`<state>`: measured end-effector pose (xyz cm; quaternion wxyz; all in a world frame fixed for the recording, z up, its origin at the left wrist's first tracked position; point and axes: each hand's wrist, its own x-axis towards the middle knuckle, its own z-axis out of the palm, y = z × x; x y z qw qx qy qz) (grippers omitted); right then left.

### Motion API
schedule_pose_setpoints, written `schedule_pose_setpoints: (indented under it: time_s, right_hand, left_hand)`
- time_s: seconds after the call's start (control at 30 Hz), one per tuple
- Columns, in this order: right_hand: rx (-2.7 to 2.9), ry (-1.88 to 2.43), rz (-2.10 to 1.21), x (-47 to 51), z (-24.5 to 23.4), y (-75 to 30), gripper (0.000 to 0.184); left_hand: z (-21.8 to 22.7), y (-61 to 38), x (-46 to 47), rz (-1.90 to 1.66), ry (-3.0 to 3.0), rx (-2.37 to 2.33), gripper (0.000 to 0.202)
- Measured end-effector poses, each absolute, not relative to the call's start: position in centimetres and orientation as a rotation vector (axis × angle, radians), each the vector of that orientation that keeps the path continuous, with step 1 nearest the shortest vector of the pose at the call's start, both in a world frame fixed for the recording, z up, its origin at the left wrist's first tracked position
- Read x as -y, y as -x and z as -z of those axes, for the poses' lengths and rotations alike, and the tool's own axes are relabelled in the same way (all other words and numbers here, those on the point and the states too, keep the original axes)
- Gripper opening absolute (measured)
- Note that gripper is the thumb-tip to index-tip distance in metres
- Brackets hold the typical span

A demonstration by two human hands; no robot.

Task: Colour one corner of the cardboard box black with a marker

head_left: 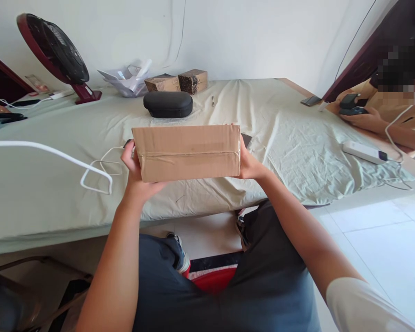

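A brown cardboard box (190,140) is held up between my two hands, over the front part of the cloth-covered table (55,193). One long face with a seam across its middle is turned towards me. My left hand (134,170) grips the box's left end, with the thumb side along the lower edge. At the right end my right hand (247,161) is closed on the box, its fingers mostly hidden behind it. A dark flat thing (246,140) shows partly beyond the right hand. Behind the box lies a black zip case (168,104).
Two small cartons (192,81) and a plastic bag (129,80) stand by the wall. A fan (55,50) is at the back left. A white cable (48,151) arcs in from the left. At right are a white power strip (364,152) and another person's hands (361,117) holding a dark device.
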<state>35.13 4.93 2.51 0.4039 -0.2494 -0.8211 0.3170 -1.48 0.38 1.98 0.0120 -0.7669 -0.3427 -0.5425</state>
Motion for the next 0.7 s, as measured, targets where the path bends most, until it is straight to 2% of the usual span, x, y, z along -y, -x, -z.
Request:
schedule_pose_setpoints:
  time_s: [0.17,0.37,0.53,0.7]
  right_hand:
    - [2.062,0.643,-0.772,-5.1,-2.7,-35.8,0.160]
    - [2.057,0.695,-0.781,-4.8,-3.3,-35.8,0.157]
    - [2.064,0.656,-0.756,-5.0,-3.0,-36.0,0.153]
    - [2.059,0.753,-0.790,-5.9,-2.6,-36.8,0.138]
  left_hand:
    - [-3.1,1.0,0.4,1.694,2.484,1.009,0.138]
    - [-3.3,0.9,0.8,1.722,2.509,1.063,0.155]
    - [-3.0,1.3,0.5,1.730,2.523,1.011,0.160]
    - [-3.0,1.0,0.3,1.826,2.529,1.297,0.145]
